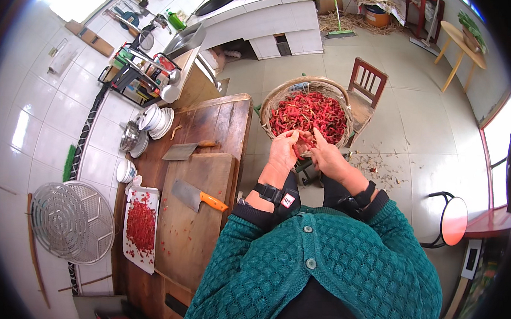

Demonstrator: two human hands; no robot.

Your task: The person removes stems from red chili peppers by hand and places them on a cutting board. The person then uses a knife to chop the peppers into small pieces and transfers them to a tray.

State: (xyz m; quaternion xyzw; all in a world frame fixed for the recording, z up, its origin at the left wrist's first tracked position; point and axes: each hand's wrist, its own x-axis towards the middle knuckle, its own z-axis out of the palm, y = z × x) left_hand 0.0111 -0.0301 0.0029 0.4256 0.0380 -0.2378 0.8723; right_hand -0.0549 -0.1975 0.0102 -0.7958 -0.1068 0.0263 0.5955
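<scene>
A round wicker basket (265, 128) in front of my knees is heaped with red chili peppers (309, 110), some with pale stems. Over its near rim, my left hand (283, 150) pinches red chili between thumb and fingers. Close beside it, my right hand (326, 156) curls its fingers around a few red chilies (307, 140), thumb side up. The fingertips of both hands nearly meet, and the fingers partly hide the peppers. Dark straps with small devices circle both wrists.
To the left, a wooden table (214, 115) bears a cutting board (194, 229), an orange-handled cleaver (198, 196), a second cleaver (183, 151) and a white tray (148, 264) of chopped red chili. A wooden chair (365, 100) stands behind the basket. Stem scraps (379, 167) litter the floor.
</scene>
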